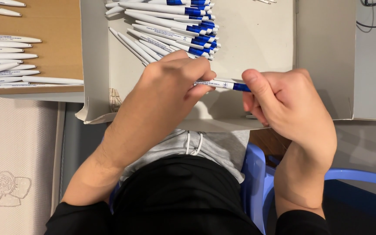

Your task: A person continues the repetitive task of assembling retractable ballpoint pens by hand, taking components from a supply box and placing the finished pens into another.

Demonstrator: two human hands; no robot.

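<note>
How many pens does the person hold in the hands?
1: a white and blue pen, gripped between the left hand and the right hand. Its ends are hidden in the fists.

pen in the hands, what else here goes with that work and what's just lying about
Part of the work:
- white and blue pen, held at both ends by the left hand and the right hand
- stack of finished pens in the white box
- white pen barrels in the brown tray

Lying about:
- blue plastic stool
- black cable
- patterned mat
</note>
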